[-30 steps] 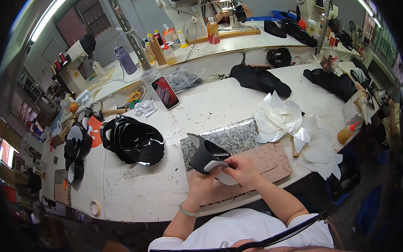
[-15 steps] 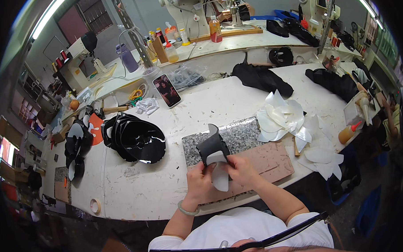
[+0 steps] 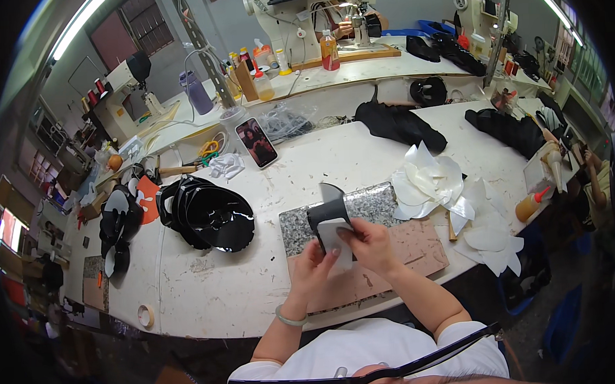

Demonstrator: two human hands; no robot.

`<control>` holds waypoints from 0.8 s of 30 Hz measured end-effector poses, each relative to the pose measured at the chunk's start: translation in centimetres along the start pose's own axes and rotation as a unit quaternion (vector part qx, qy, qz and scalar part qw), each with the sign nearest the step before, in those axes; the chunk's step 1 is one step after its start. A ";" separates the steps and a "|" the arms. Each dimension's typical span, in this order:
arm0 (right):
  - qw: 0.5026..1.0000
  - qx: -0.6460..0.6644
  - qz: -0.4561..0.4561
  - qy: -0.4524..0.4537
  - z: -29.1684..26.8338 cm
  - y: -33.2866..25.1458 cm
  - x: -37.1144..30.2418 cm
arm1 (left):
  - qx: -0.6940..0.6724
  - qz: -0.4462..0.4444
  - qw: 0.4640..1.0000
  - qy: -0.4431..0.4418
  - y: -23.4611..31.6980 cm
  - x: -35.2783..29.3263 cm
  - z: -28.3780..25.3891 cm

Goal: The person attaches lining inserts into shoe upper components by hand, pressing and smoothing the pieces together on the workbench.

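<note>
Between my two hands is a curved black shoe-upper piece (image 3: 327,213), its dark tip pointing away from me. A pale grey-white liner piece (image 3: 332,233) lies against its near part. My left hand (image 3: 309,268) grips the lower left edge, thumb against the pale piece. My right hand (image 3: 374,249) pinches the right side, its thumb pressing on the pale face. The fingers behind the pieces are hidden. Both pieces are held above a speckled granite slab (image 3: 296,226) and a pinkish-brown board (image 3: 418,246).
Glossy black upper pieces (image 3: 230,218) are stacked left of the slab. Loose white liner pieces (image 3: 426,181) spread out on the right. A phone (image 3: 257,143) leans at the back, near black material (image 3: 400,128). Tape (image 3: 145,315) sits at the front left; a glue bottle (image 3: 530,204) stands right.
The pale piece has swung up against the black piece, where before it curved down below. My right hand has risen slightly, its thumb moving onto the pale face.
</note>
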State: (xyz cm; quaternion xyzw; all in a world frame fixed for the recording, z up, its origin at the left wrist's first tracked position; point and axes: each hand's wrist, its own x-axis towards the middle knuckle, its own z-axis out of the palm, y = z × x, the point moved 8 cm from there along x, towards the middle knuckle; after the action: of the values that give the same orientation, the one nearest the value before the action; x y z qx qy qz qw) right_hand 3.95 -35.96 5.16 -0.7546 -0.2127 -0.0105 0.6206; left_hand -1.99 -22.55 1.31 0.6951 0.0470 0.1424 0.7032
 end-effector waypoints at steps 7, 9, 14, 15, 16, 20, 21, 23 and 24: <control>0.992 -0.042 -0.117 0.002 -0.1 -3.9 1.9 | 0.125 0.050 0.991 -0.017 0.8 -0.3 -0.6; 0.963 -0.150 -0.225 0.009 -1.2 -4.6 3.0 | 0.216 0.040 0.974 -0.046 3.7 -0.8 -1.0; 0.874 -0.329 -0.248 -0.258 0.9 -6.9 2.0 | 0.373 0.429 0.822 -0.011 15.5 -0.9 -1.1; 0.873 -0.326 -0.253 -0.261 0.9 -7.8 1.6 | 0.423 0.403 0.807 -0.083 14.2 0.2 -0.8; 0.869 -0.332 -0.272 -0.245 0.7 -8.5 1.6 | 0.466 0.376 0.785 -0.158 12.5 1.1 -0.3; 0.916 -0.263 -0.287 -0.099 -0.9 -9.5 2.0 | 0.478 0.331 0.795 -0.176 9.8 1.2 -0.1; 0.935 -0.214 -0.284 -0.006 -2.2 -9.9 2.1 | 0.476 0.331 0.795 -0.177 9.3 1.2 0.4; 0.944 -0.187 -0.271 0.004 -2.1 -8.8 2.1 | 0.469 0.300 0.831 -0.019 8.9 2.4 -1.2; 0.931 -0.208 -0.296 0.048 -2.3 -9.0 2.1 | 0.423 0.327 0.845 0.010 9.1 2.3 -1.3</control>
State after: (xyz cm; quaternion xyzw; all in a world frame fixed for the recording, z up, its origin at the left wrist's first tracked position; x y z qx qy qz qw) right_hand 3.37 -36.23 14.70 -0.7683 -0.3894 -0.2742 0.4277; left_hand -1.37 -20.71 10.63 0.8987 -0.1201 0.3373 0.2534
